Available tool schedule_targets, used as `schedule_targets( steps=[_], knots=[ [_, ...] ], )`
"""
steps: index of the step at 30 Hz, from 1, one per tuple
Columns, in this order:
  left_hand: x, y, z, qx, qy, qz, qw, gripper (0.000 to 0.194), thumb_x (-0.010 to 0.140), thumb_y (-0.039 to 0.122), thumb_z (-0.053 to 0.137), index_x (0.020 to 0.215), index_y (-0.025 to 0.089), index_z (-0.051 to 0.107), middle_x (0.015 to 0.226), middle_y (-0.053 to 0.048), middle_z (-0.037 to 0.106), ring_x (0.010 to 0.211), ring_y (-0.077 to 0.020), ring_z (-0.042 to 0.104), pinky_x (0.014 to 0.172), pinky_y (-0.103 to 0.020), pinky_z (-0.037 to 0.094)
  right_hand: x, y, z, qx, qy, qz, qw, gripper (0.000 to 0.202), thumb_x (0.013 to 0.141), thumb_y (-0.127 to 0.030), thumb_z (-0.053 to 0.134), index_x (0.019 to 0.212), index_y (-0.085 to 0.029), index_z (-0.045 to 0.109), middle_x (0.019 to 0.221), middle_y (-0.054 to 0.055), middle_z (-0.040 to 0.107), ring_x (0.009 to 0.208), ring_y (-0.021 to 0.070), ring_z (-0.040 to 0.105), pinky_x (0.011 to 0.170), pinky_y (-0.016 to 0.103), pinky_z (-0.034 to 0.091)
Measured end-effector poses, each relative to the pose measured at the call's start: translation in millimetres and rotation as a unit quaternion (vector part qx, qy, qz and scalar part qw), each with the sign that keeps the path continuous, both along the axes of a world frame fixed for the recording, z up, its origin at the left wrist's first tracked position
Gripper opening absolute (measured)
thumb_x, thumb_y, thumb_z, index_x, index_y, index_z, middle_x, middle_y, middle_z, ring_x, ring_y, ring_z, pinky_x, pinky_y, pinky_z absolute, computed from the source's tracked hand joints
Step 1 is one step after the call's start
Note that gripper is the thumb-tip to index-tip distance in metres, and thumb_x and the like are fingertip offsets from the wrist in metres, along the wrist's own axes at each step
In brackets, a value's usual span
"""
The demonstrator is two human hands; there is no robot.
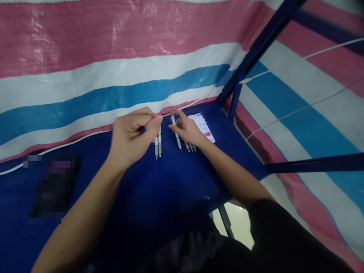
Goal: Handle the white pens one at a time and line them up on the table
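My left hand point(135, 138) is raised over the dark blue table, thumb and fingers pinched together. Whatever is in that pinch, if anything, is too small or hidden to make out. Beyond and below its fingertips, two white-and-grey pens point(158, 146) lie side by side, their upper parts covered by the hand. To the right, my right hand point(187, 129) has its thumb and fingers around another white-and-grey pen point(178, 141), tip pointing toward me. Under the right hand several similar pens point(190, 147) lie in a row, mostly hidden by it.
A phone with a lit white screen point(209, 131) lies beyond my right hand. On the left of the blue table point(159, 193) rests a dark, blurred-out object point(54, 185). A white cable point(85, 137) runs along the striped sheet point(119, 93). Blue metal frame bars point(247, 62) stand at right.
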State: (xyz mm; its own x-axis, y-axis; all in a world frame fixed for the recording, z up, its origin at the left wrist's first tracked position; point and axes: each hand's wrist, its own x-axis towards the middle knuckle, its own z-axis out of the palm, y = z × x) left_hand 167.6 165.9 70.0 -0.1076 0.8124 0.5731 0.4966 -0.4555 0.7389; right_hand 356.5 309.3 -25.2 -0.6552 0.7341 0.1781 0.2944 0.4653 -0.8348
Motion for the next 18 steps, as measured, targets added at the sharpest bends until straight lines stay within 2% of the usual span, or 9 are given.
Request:
schedule_targets(
  steps=[3, 5, 7, 9, 13, 18],
  knots=[
    [-1, 36, -44.5, -0.029, 0.037, 0.004, 0.999, 0.049, 0.098, 0.02, 0.063, 0.052, 0.019, 0.046, 0.053, 0.004, 0.044, 0.052, -0.0094, 0.041, 0.055, -0.03, 0.033, 0, -3, -0.9, 0.01, -0.013, 0.006, 1.0, 0.045, 0.099, -0.031, 0.066, 0.141, -0.02, 0.053, 0.074, -0.007, 0.056, 0.066, 0.0162, 0.055, 0.071, 0.033, 0.043],
    [-4, 45, -69.7, -0.06, 0.053, 0.013, 0.997, 0.05, 0.098, 0.024, 0.062, 0.053, 0.02, 0.042, 0.053, 0.004, 0.043, 0.05, -0.0091, 0.038, 0.053, -0.031, 0.028, 1, -4, -0.9, 0.01, -0.014, 0.002, 1.0, 0.039, 0.101, -0.03, 0.064, 0.138, -0.022, 0.055, 0.074, -0.007, 0.055, 0.066, 0.0161, 0.054, 0.071, 0.032, 0.042],
    [-6, 46, -84.3, -0.085, 0.047, 0.026, 0.995, 0.051, 0.098, 0.027, 0.061, 0.054, 0.02, 0.037, 0.053, 0.005, 0.037, 0.05, -0.0095, 0.033, 0.053, -0.031, 0.026, 1, -5, -0.9, 0.006, -0.012, 0.001, 1.0, 0.043, 0.101, -0.03, 0.065, 0.142, -0.023, 0.054, 0.075, -0.006, 0.057, 0.067, 0.0165, 0.055, 0.071, 0.033, 0.043],
    [-6, 43, -89.3, -0.105, 0.036, 0.039, 0.993, 0.052, 0.099, 0.031, 0.06, 0.054, 0.021, 0.035, 0.051, 0.005, 0.033, 0.05, -0.0099, 0.031, 0.053, -0.031, 0.025, 2, -4, -1.7, 0.004, -0.005, 0.004, 1.0, 0.046, 0.1, -0.031, 0.066, 0.144, -0.023, 0.053, 0.077, -0.006, 0.058, 0.068, 0.0167, 0.056, 0.071, 0.033, 0.043],
    [0, 40, -87.6, -0.125, 0.042, 0.071, 0.989, 0.055, 0.102, 0.038, 0.057, 0.054, 0.022, 0.036, 0.048, 0.005, 0.035, 0.047, -0.01, 0.033, 0.053, -0.031, 0.026, 4, -3, -4.1, -0.005, 0.022, -0.006, 1.0, 0.037, 0.101, -0.034, 0.065, 0.136, -0.021, 0.058, 0.077, -0.005, 0.059, 0.069, 0.017, 0.058, 0.072, 0.033, 0.044],
    [7, 38, -88.7, -0.129, 0.147, 0.142, 0.97, 0.055, 0.104, 0.044, 0.054, 0.058, 0.023, 0.033, 0.049, 0.003, 0.038, 0.048, -0.0124, 0.037, 0.056, -0.033, 0.026, 5, 0, 1.0, 0.002, 0.009, -0.013, 1.0, 0.041, 0.1, -0.032, 0.066, 0.138, -0.018, 0.057, 0.079, -0.004, 0.062, 0.071, 0.0178, 0.06, 0.074, 0.034, 0.044]
  ],
)
